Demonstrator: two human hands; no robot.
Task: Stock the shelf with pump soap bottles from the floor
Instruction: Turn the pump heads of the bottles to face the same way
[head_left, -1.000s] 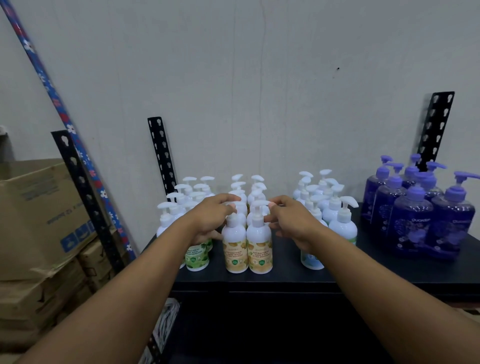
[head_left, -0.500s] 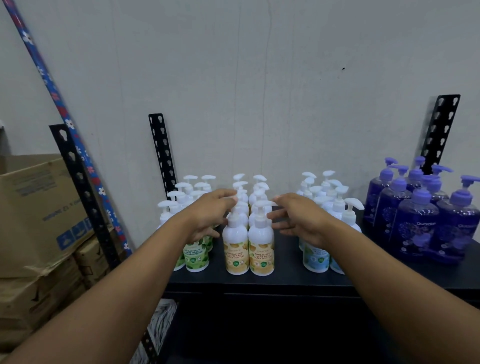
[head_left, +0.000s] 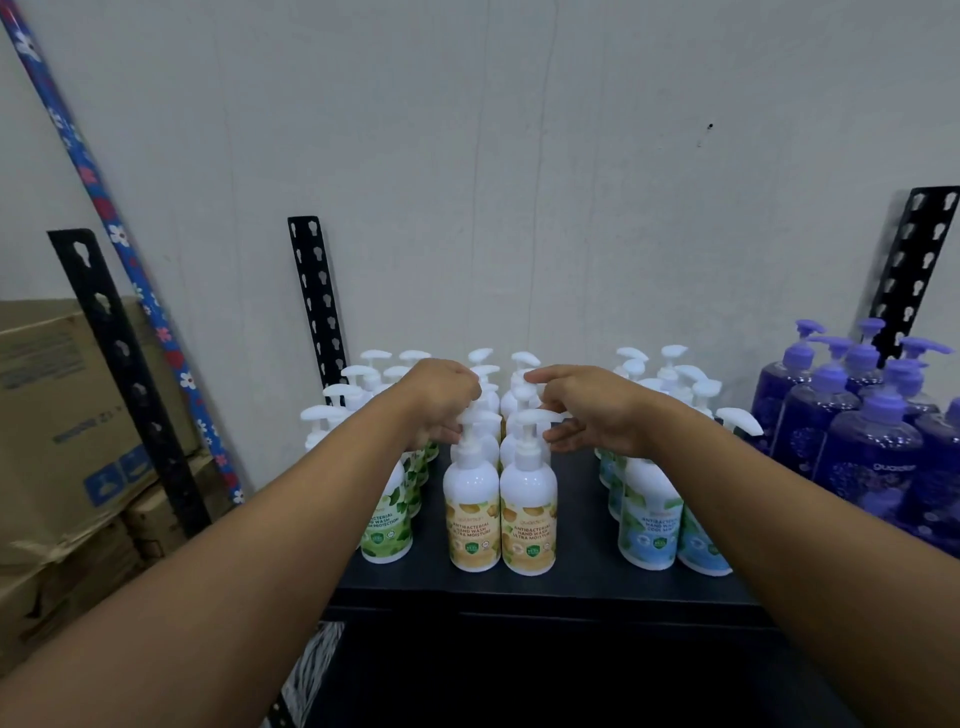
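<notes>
White pump soap bottles stand in rows on the black shelf (head_left: 571, 590). Two yellow-label bottles are at the front centre, the left one (head_left: 471, 512) and the right one (head_left: 529, 514). My left hand (head_left: 441, 402) is curled around the pump head of the left yellow-label bottle. My right hand (head_left: 589, 410) hovers at the right bottle's pump head, its fingers spread with the index above and the thumb below. Green-label bottles (head_left: 388, 527) stand to the left and blue-label bottles (head_left: 649, 525) to the right, partly hidden by my forearms.
Purple pump bottles (head_left: 872, 467) crowd the shelf's right end. Black slotted uprights (head_left: 130, 374) rise at the shelf corners against the grey wall. Stacked cardboard boxes (head_left: 62, 415) sit to the left, with a floral-wrapped pole (head_left: 104, 208) leaning on the wall.
Both hands have risen from the bottle shoulders to the pump heads of the two front yellow-label bottles. The bottles have stayed in place.
</notes>
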